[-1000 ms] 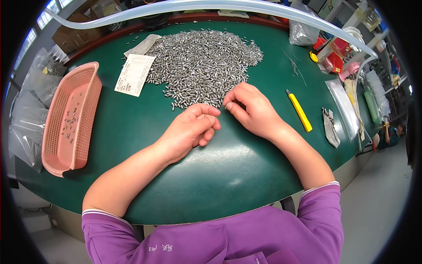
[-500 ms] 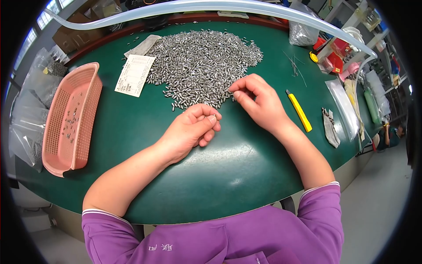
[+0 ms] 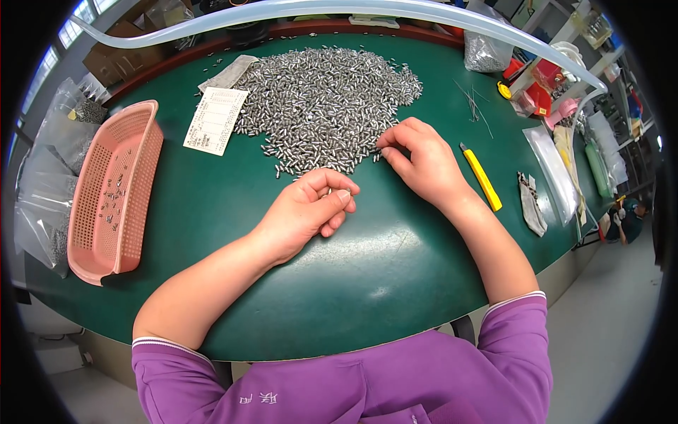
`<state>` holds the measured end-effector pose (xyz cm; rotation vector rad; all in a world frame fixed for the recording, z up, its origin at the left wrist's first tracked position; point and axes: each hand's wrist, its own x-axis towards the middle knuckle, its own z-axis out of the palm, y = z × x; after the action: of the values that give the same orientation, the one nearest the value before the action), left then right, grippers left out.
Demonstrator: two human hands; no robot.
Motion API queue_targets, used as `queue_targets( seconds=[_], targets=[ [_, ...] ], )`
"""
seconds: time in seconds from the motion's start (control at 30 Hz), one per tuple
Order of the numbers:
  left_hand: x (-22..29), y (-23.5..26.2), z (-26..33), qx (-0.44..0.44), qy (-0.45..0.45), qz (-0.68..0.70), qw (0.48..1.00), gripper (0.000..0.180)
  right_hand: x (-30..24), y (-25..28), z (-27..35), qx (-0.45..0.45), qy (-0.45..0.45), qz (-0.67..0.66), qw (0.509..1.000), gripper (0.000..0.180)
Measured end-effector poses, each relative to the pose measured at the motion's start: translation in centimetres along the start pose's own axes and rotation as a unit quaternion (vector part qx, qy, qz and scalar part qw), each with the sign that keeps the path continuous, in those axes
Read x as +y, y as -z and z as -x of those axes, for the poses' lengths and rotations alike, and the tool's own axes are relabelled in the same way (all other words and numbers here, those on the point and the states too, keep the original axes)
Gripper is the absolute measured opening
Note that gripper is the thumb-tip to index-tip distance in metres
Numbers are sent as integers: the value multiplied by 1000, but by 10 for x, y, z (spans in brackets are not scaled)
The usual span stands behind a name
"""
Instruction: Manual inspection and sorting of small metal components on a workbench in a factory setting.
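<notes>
A wide heap of small silvery metal pins (image 3: 325, 106) lies on the green tabletop in front of me. At the heap's lower right edge, my right hand (image 3: 421, 161) has thumb and index finger pinched together among the outermost pins. Whatever is between those fingertips is too small to make out. My left hand (image 3: 305, 212) is just below the heap, its fingers curled and the thumb pressed against the index finger. Something tiny glints by that thumb tip, but the curled fingers hide what the hand holds.
On the left stands a pink perforated basket (image 3: 145, 205) with several pins inside, beside plastic bags (image 3: 42, 205). A paper slip (image 3: 215, 121) lies against the heap. To the right are a yellow utility knife (image 3: 482, 178), thin needles (image 3: 472, 106) and a patterned cloth piece (image 3: 531, 205).
My right hand has shifted slightly to the right along the heap's edge, still pinched. My left hand stays almost in place, its thumb barely moved.
</notes>
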<state>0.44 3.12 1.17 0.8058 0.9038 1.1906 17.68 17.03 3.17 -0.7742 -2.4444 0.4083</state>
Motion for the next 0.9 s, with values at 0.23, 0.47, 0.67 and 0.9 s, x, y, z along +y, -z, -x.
queue_targets(
  seconds=[0.23,0.47,0.67,0.9],
  targets=[
    [0,0,0,2,-4,1,1000,12,2,4,0,7,20,36,999,9],
    [-2,2,0,2,-6,8,1000,15,4,7,0,-39,-7,37,999,12],
    [3,0,0,13,10,31,999,18,4,4,1,-47,14,38,998,10],
    [3,3,-1,-7,24,36,999,18,-15,1,1,-72,47,-92,992,9]
  ],
)
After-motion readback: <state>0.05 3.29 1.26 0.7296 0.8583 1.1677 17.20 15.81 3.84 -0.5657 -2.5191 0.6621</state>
